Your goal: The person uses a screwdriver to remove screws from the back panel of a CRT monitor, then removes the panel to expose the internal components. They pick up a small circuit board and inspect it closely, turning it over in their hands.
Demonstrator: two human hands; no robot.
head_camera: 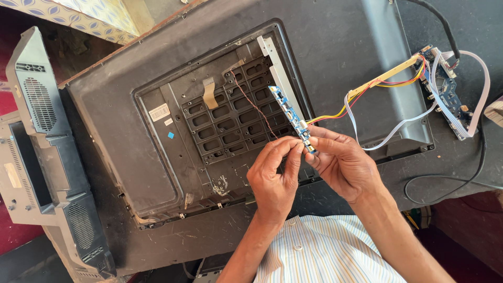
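A narrow blue circuit board (287, 111) hangs over the open back of a flat-screen television (157, 173). My right hand (343, 162) grips its near end from the right. My left hand (273, 175) pinches the same end from the left, fingertips at the connector. A thin red-brown wire (251, 102) runs from the board's far end across the metal chassis. Yellow and red wires (335, 114) lead from the board's near end toward a yellow strip (382, 78) at the upper right.
A larger blue circuit board (445, 91) with white ribbon wires (474, 105) lies at the right. A black cable (461, 178) loops near it. The removed grey back cover (47, 157) lies at the left. My striped shirt (319, 251) shows at the bottom.
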